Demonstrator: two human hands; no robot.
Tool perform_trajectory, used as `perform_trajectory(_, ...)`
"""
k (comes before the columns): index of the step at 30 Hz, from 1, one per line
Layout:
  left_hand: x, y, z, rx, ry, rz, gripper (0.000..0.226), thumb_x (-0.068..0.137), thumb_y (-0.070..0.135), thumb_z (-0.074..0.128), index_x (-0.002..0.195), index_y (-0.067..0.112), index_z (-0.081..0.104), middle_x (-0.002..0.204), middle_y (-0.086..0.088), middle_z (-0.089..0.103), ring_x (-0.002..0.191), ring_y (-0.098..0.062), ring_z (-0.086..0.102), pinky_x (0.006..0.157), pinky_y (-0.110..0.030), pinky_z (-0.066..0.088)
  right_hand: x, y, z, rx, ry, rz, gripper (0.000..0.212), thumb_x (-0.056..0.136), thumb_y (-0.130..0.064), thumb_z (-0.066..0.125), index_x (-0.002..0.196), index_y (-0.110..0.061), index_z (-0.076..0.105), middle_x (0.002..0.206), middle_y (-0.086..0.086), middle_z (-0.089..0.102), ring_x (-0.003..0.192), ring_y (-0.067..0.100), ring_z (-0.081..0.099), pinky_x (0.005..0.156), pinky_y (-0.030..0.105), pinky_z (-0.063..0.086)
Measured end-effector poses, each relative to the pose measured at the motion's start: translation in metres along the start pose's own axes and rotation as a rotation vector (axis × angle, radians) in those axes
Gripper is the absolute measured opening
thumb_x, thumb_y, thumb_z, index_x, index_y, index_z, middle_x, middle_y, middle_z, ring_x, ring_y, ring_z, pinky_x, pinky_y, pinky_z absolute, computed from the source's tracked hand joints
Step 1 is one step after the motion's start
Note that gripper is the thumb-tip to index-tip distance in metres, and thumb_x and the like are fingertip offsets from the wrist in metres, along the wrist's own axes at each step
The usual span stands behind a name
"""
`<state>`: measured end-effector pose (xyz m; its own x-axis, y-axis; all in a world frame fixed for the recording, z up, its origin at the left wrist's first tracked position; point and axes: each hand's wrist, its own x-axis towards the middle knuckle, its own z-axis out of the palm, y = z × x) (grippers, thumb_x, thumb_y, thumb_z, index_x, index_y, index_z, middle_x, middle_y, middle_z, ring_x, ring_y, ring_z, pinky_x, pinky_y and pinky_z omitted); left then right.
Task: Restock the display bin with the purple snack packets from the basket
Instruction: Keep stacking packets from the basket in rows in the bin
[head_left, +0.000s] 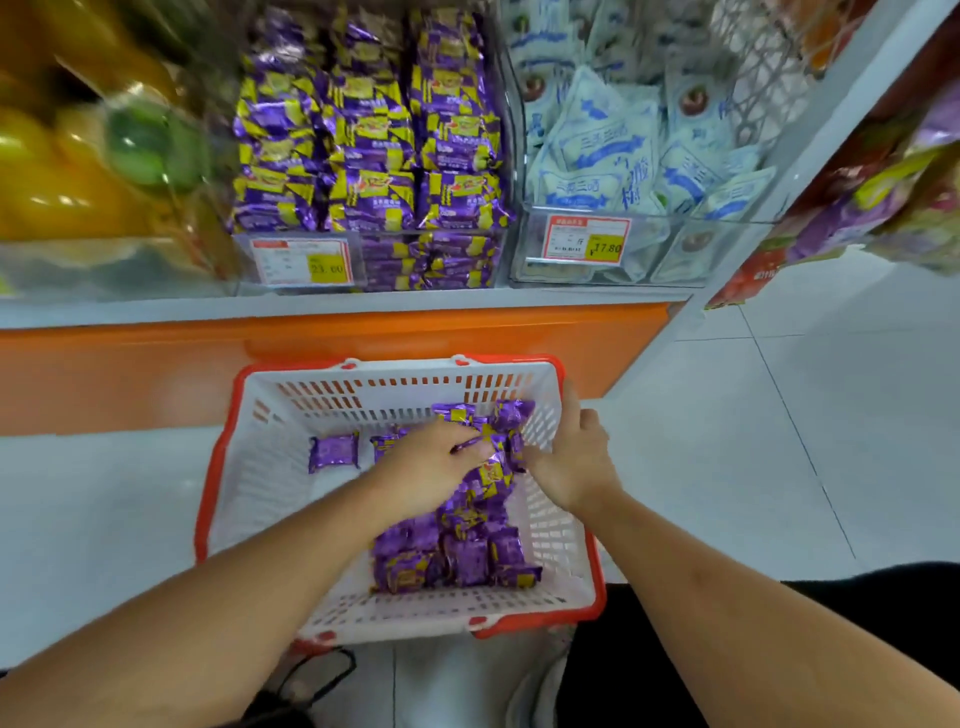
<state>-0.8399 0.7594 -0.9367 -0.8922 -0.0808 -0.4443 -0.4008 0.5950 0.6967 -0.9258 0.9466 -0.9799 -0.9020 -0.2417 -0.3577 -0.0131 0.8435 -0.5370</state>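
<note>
Your left hand (434, 457) and right hand (566, 457) clutch stacked purple snack packets (491, 470) above the basket (545, 525); slippery wrappers may spill before reaching the already full display bin (431, 265).

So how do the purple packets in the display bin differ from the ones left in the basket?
The purple packets in the display bin stand packed in tight rows, filling it; the packets in the basket lie in a loose heap along its right side, with much of the basket floor bare. One basket packet lies apart on its own. Both hands, left hand and right hand, are on basket packets; none touch the bin's. Both sets share the purple and yellow wrapper.
</note>
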Motion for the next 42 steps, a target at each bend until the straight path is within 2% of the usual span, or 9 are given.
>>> perform_trajectory(3, -0.021, 0.024, -0.053, -0.048, 0.144, 0.005, 0.048, 0.105, 0.042, 0.053, 0.070, 0.009, 0.050, 0.061, 0.000, 0.043, 0.062, -0.026, 0.060, 0.055, -0.033, 0.041, 0.000, -0.033, -0.023, -0.204, 0.074, -0.052, 0.069, 0.081, -0.019, 0.065, 0.146, -0.006, 0.045, 0.135, 0.020, 0.048, 0.130, 0.041, 0.043, 0.112, 0.045, 0.036)
perform_trajectory(6, -0.044, 0.051, -0.100, -0.200, 0.277, 0.008, 0.045, 0.104, 0.044, 0.053, 0.079, 0.008, 0.063, 0.072, -0.006, 0.058, 0.073, -0.025, 0.073, 0.053, -0.025, 0.047, -0.009, -0.098, -0.063, 0.099, 0.110, -0.281, 0.044, 0.076, -0.004, 0.051, 0.113, -0.019, 0.069, 0.115, 0.010, 0.068, 0.109, 0.028, 0.063, 0.101, 0.043, 0.049)
perform_trajectory(9, -0.067, 0.073, -0.137, -0.347, 0.414, 0.059, 0.051, 0.100, 0.057, 0.053, 0.096, 0.011, 0.076, 0.090, -0.011, 0.075, 0.076, -0.019, 0.074, 0.077, -0.040, 0.060, -0.029, -0.159, -0.103, 0.451, 0.042, -0.581, 0.045, 0.068, 0.003, 0.047, 0.100, -0.022, 0.067, 0.099, 0.005, 0.070, 0.089, 0.015, 0.063, 0.084, 0.034, 0.052)
perform_trajectory(15, -0.096, 0.099, -0.169, -0.855, 0.519, 0.146, 0.033, 0.104, 0.030, 0.057, 0.092, 0.007, 0.077, 0.082, -0.010, 0.077, 0.070, -0.020, 0.068, 0.068, -0.041, 0.062, -0.065, -0.206, -0.141, 0.133, 0.098, -0.999, 0.056, 0.080, -0.025, 0.082, 0.131, -0.020, 0.057, 0.123, -0.005, 0.053, 0.115, 0.007, 0.055, 0.096, 0.017, 0.043)
perform_trajectory(18, -0.095, 0.099, -0.176, -0.982, 0.491, 0.153, 0.033, 0.106, 0.023, 0.054, 0.090, 0.003, 0.075, 0.080, -0.013, 0.076, 0.064, -0.021, 0.070, 0.055, -0.028, 0.057, -0.057, -0.219, -0.133, 0.102, 0.202, -1.052, 0.058, 0.081, -0.027, 0.087, 0.130, -0.017, 0.058, 0.121, -0.005, 0.052, 0.116, 0.005, 0.052, 0.097, 0.016, 0.039)
perform_trajectory(22, -0.093, 0.093, -0.192, -1.047, 0.478, 0.153, 0.030, 0.105, 0.019, 0.054, 0.097, -0.003, 0.072, 0.087, -0.021, 0.075, 0.070, -0.025, 0.072, 0.061, -0.033, 0.061, -0.046, -0.242, -0.141, 0.125, 0.226, -0.996, 0.052, 0.081, -0.023, 0.086, 0.127, -0.021, 0.063, 0.119, -0.012, 0.055, 0.111, 0.003, 0.055, 0.092, 0.014, 0.042)
perform_trajectory(32, -0.069, 0.075, -0.225, -0.706, 0.664, 0.125, 0.020, 0.104, 0.018, 0.059, 0.107, 0.008, 0.075, 0.092, -0.007, 0.079, 0.085, -0.024, 0.077, 0.085, -0.044, 0.062, -0.017, -0.262, -0.136, 0.042, 0.281, -1.010, 0.051, 0.080, -0.030, 0.081, 0.128, -0.021, 0.067, 0.120, -0.009, 0.052, 0.117, 0.012, 0.054, 0.104, 0.021, 0.041)
perform_trajectory(37, -0.054, 0.061, -0.245, -0.046, 0.985, 0.132, 0.034, 0.102, 0.026, 0.057, 0.135, 0.023, 0.063, 0.128, 0.008, 0.063, 0.121, -0.009, 0.056, 0.102, -0.027, 0.044, 0.019, -0.285, -0.123, -0.044, 0.331, -0.915, 0.055, 0.082, -0.033, 0.083, 0.133, -0.019, 0.066, 0.121, -0.006, 0.053, 0.121, 0.017, 0.048, 0.107, 0.030, 0.039)
perform_trajectory(42, -0.041, 0.046, -0.246, 0.085, 0.916, 0.120, 0.046, 0.106, 0.034, 0.046, 0.152, 0.028, 0.046, 0.156, 0.011, 0.039, 0.143, -0.006, 0.032, 0.117, -0.031, 0.031, 0.049, -0.304, -0.107, -0.181, 0.358, -0.910, 0.057, 0.084, -0.044, 0.079, 0.135, -0.022, 0.066, 0.122, -0.005, 0.054, 0.123, 0.023, 0.040, 0.110, 0.039, 0.036)
